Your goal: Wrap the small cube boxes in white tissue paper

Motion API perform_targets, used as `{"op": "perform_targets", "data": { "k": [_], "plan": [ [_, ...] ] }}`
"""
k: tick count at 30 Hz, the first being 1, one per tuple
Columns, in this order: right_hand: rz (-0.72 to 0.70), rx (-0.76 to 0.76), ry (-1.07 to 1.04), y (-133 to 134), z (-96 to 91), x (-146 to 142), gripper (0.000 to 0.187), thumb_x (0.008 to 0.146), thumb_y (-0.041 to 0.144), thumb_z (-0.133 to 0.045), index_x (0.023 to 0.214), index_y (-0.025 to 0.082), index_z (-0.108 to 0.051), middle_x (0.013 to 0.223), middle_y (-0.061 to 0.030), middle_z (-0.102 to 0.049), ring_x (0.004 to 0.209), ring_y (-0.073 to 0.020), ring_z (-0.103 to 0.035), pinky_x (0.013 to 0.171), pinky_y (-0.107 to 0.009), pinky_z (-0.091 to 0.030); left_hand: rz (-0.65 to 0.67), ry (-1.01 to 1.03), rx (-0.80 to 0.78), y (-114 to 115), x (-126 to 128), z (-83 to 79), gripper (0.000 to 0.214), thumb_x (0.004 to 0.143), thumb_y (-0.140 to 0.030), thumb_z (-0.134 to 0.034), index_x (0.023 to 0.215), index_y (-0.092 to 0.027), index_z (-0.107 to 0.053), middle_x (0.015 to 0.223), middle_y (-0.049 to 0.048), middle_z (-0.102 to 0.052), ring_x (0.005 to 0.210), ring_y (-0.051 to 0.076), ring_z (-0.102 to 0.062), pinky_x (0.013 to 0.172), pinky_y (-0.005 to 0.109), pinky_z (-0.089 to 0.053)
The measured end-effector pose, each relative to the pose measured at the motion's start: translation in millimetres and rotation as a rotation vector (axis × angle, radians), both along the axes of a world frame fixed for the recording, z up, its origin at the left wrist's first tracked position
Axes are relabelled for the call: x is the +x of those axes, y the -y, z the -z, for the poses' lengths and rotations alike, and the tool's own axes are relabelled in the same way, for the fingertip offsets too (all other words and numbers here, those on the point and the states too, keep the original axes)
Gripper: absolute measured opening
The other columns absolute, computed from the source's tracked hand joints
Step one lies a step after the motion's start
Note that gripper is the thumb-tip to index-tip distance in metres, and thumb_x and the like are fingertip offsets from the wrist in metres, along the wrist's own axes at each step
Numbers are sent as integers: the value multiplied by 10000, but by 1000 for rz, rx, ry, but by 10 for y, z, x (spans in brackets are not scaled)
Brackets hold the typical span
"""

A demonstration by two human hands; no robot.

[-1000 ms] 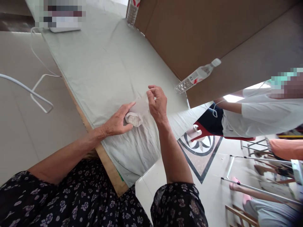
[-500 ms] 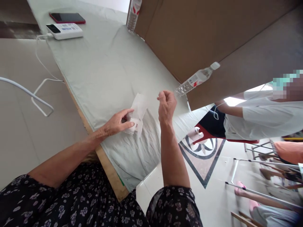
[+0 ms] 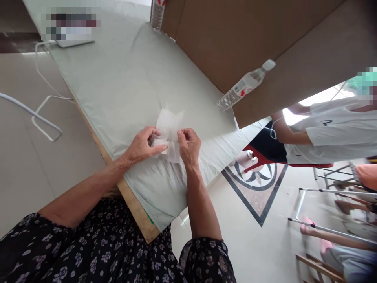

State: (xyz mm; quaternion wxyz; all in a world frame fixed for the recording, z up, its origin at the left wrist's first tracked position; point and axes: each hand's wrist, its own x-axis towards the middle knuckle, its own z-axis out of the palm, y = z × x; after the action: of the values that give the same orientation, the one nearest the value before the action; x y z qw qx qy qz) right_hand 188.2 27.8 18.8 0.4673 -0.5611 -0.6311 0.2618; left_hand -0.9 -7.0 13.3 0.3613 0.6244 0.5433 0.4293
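Note:
A thin, whitish, see-through sheet (image 3: 167, 122) lies crumpled and partly folded on the cloth-covered table; whether it is paper or plastic I cannot tell. My left hand (image 3: 144, 144) grips its left side, thumb on top and fingers curled at the edge. At the sheet's right edge my right hand (image 3: 190, 146) is closed in a pinch, thumb against the bent forefinger. A small pale piece shows by my left thumb, too unclear to name.
Cardboard panels (image 3: 232, 47) stand along the table's far side, with a clear plastic bottle (image 3: 246, 85) and another bottle (image 3: 158, 15) beside them. A white charging device (image 3: 75, 42) with a cable lies at the far left. A person in a white shirt (image 3: 326, 129) sits at right.
My right hand has come down and left from above the table to the sheet's right edge. My left hand keeps its hold. The sheet is spread a little wider.

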Motion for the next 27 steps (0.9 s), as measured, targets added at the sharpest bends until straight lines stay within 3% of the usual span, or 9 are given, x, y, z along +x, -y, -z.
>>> {"op": "perform_targets", "data": {
  "k": [5, 8, 13, 18, 20, 23, 27],
  "plan": [
    [103, -59, -167, 14, 170, 112, 266, 840, 489, -574, 805, 226, -586, 674, 47, -556, 638, -124, -493, 652, -272, -447, -98, 18, 31, -75, -37, 58, 201, 763, -391, -641, 712, -205, -586, 1174, 121, -718, 1089, 249, -678, 876, 377, -556],
    [153, -57, -156, -7, 218, 193, 244, 828, 457, -588, 860, 216, -611, 698, 44, -583, 644, -122, -506, 670, -277, -454, -198, 13, 60, -70, -129, 10, 180, 785, -351, -613, 690, -205, -569, 1176, 122, -724, 1049, 248, -696, 871, 400, -568],
    [212, -22, -107, -51, 263, 263, 262, 828, 430, -591, 969, 212, -622, 664, 74, -538, 625, -125, -509, 685, -286, -443, -375, -302, 179, -139, -298, -5, 131, 774, -232, -623, 667, -225, -548, 1074, 84, -741, 1092, 286, -649, 1006, 516, -508],
    [267, -58, 45, -122, 370, 302, 268, 817, 380, -614, 1040, 232, -601, 686, 75, -553, 656, -148, -518, 725, -313, -447, -468, -478, 112, -269, -461, 148, 75, 747, -260, -665, 701, -245, -607, 902, 93, -703, 1020, 344, -610, 943, 571, -493],
    [307, 3, 65, -140, 396, 329, 288, 803, 374, -628, 1050, 230, -594, 837, 21, -624, 732, -161, -555, 772, -339, -473, -471, -462, 140, -222, -469, 112, 19, 764, -253, -646, 779, -252, -634, 863, 79, -684, 975, 326, -614, 939, 558, -499],
    [365, 151, 33, -118, 363, 353, 295, 817, 376, -610, 1069, 223, -604, 1017, -52, -664, 833, -177, -603, 832, -368, -502, -430, -406, 260, -4, -350, -90, 95, 810, -245, -607, 898, -241, -643, 933, 78, -697, 965, 297, -638, 957, 529, -513],
    [306, 207, -3, 20, 203, 298, 221, 899, 417, -567, 994, 235, -646, 939, -43, -707, 835, -185, -650, 785, -347, -522, -107, -360, 462, 308, -65, -368, 99, 845, -275, -620, 933, -242, -652, 967, 67, -725, 987, 282, -663, 957, 494, -535]
  ]
}}
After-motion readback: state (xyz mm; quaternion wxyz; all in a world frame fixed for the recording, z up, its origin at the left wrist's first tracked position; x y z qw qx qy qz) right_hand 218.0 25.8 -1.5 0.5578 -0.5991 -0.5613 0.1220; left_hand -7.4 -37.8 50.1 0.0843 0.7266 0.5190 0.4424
